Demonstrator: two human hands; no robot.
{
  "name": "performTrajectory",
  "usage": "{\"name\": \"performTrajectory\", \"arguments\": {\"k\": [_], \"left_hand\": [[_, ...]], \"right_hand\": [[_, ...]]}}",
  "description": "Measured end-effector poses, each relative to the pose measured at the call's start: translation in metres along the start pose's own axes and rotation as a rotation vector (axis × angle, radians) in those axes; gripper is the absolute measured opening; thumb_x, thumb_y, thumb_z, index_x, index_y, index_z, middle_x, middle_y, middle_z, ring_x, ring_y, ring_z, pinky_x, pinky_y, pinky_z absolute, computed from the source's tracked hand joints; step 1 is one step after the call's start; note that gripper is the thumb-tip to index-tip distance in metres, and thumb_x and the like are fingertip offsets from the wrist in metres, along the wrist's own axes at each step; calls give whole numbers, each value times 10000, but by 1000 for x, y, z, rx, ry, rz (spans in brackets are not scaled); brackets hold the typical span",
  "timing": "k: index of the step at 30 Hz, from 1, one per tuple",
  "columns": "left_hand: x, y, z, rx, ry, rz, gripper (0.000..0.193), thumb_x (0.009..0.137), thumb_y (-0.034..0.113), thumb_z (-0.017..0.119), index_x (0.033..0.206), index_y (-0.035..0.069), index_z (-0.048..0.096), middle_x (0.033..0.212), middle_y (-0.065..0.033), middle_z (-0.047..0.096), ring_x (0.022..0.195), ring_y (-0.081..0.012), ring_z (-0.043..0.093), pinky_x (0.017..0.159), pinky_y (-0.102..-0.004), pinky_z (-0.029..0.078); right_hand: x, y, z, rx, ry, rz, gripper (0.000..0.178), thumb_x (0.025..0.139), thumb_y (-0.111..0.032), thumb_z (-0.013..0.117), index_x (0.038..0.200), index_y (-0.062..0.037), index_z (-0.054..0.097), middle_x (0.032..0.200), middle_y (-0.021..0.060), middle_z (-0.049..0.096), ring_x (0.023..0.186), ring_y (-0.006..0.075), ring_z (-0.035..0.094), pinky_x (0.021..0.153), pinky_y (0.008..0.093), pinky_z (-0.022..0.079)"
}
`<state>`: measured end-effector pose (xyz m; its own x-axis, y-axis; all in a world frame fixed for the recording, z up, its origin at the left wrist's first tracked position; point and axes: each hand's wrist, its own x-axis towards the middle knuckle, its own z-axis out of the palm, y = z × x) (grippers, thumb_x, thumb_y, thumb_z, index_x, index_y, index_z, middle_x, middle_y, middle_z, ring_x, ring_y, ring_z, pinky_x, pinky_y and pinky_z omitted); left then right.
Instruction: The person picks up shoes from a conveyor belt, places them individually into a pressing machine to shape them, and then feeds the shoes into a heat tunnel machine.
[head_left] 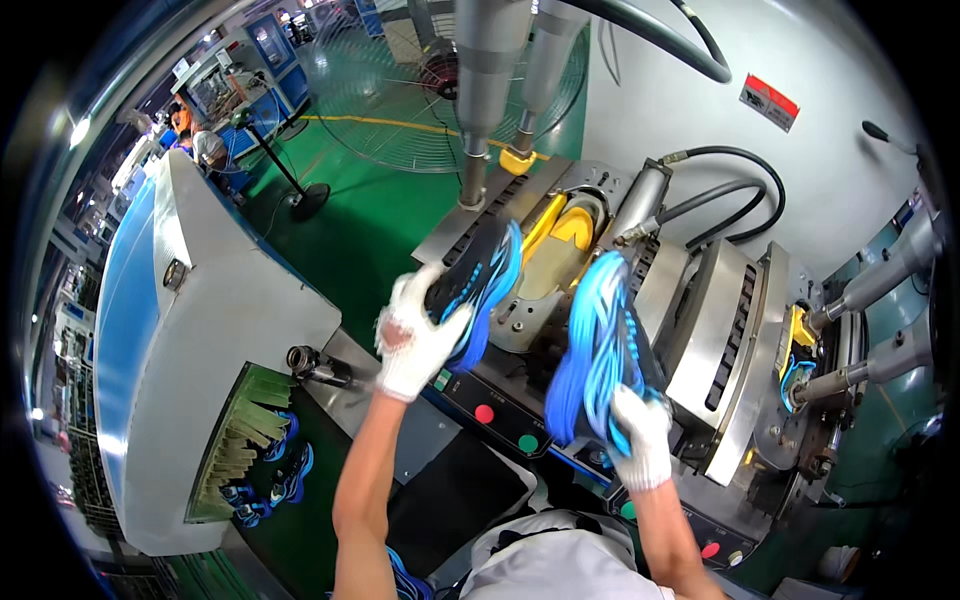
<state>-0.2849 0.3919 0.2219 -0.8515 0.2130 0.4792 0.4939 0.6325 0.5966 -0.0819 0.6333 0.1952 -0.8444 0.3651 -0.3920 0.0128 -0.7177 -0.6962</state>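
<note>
My left hand (412,338), in a white glove with a dark stain, grips a black sneaker (484,290) with a blue sole. The sneaker is tilted, its sole edge facing right. In my right hand (641,440), also gloved, is a second sneaker (594,345), its wavy light and dark blue sole side turned up toward me. Both are held above the front of a press machine. Just beyond them lies an open metal press station (545,275) with yellow pads (574,229) around its bed; no shoe shows in it.
A control panel (460,400) with red and green buttons runs below my hands. At right, another station (800,370) holds a blue-soled shoe under metal cylinders. On the left, several sneakers (290,472) sit at a strip-curtained tunnel opening (240,430). A caged fan (400,90) stands behind.
</note>
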Motion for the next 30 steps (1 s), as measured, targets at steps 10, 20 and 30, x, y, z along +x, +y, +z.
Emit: {"name": "performTrajectory", "arguments": {"k": [10, 20, 30], "left_hand": [[-325, -85, -76, 297, 65, -859, 586, 725, 226, 847, 1254, 104, 626, 1163, -156, 624, 1048, -362, 651, 917, -465, 521], [-533, -61, -9, 574, 355, -1334, 715, 779, 237, 834, 1384, 11, 529, 1280, -217, 579, 1226, -400, 544, 1072, -497, 433], [-549, -93, -29, 310, 604, -1181, 549, 808, 181, 777, 1308, 64, 582, 1331, -176, 608, 1257, -369, 581, 1071, -425, 468]], "right_hand": [[331, 23, 89, -628, 228, -7, 282, 829, -38, 733, 1107, -32, 687, 991, 90, 714, 941, 259, 717, 726, 428, 600], [440, 91, 96, -2270, 114, -387, 386, 897, -407, 599, 1058, -92, 751, 1095, 135, 748, 1003, 276, 710, 845, 425, 557], [409, 14, 64, -1072, -171, -25, 384, 920, -338, 728, 1160, -44, 668, 1055, 95, 703, 896, 231, 664, 808, 399, 566]]}}
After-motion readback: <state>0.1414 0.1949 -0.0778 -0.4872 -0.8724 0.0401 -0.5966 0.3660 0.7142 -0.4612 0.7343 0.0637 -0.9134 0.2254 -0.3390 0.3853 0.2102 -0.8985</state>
